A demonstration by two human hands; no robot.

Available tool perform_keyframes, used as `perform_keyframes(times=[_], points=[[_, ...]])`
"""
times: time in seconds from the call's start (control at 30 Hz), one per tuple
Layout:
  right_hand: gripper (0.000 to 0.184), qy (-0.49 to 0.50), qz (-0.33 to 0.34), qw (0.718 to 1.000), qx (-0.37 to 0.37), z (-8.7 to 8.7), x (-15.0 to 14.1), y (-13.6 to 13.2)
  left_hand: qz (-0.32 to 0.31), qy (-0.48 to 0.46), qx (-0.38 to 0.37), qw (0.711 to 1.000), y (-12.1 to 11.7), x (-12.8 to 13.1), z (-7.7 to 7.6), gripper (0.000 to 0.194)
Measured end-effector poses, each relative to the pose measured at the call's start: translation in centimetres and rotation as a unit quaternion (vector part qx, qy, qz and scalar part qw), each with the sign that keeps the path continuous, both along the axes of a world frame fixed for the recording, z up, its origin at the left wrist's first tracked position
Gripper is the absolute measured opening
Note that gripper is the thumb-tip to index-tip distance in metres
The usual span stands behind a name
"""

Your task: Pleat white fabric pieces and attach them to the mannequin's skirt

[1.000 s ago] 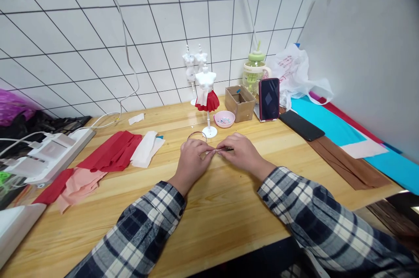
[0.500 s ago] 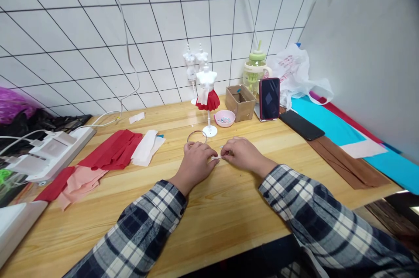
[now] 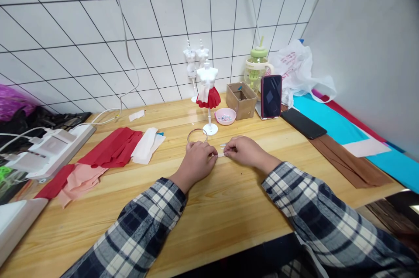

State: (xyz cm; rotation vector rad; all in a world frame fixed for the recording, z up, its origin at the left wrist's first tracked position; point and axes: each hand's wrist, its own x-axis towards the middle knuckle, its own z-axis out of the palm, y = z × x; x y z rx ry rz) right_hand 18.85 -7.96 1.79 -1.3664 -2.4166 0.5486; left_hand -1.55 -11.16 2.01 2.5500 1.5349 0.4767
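Observation:
My left hand (image 3: pixel 199 161) and my right hand (image 3: pixel 245 152) rest close together at the middle of the wooden table. A small, narrow pale strip (image 3: pixel 220 155), which looks like cloth, spans between their fingertips, with both hands pinching its ends. Just behind the left hand is a thin clear-looking ring (image 3: pixel 197 130), its lower part hidden by the fingers. Slim metallic tips (image 3: pixel 223 145) show beside the right fingers; I cannot make out what they belong to. Beyond the hands stands a small white dress form (image 3: pixel 207 78) wearing a red skirt (image 3: pixel 209 98) with a pale piece at its front.
A pink bowl (image 3: pixel 225 121) of small beads and a cardboard box (image 3: pixel 241 105) stand behind. Red cloth (image 3: pixel 113 147) and white cloth (image 3: pixel 147 147) lie left, near a power strip (image 3: pixel 70 151). Rightward are an upright phone (image 3: pixel 271 97), a black phone (image 3: pixel 303 123) and brown cloth (image 3: pixel 350 162).
The fingertips of my two hands have drawn slightly apart, and more of the pale strip shows between them. The metallic tips are plainer to see. The view has shifted a little.

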Motion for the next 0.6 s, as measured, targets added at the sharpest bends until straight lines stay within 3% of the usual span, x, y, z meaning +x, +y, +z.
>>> perform_keyframes(times=[0.2, 0.6], points=[[0.015, 0.017, -0.029, 0.999, -0.040, -0.04, -0.08, -0.02, 0.051, -0.019, -0.031, 0.998, 0.33, -0.02, -0.47, 0.016], [0.015, 0.003, -0.056, 0.997, -0.054, 0.36, -0.16, -0.22, 0.074, -0.043, -0.074, 0.994, 0.81, -0.02, -0.63, 0.017]])
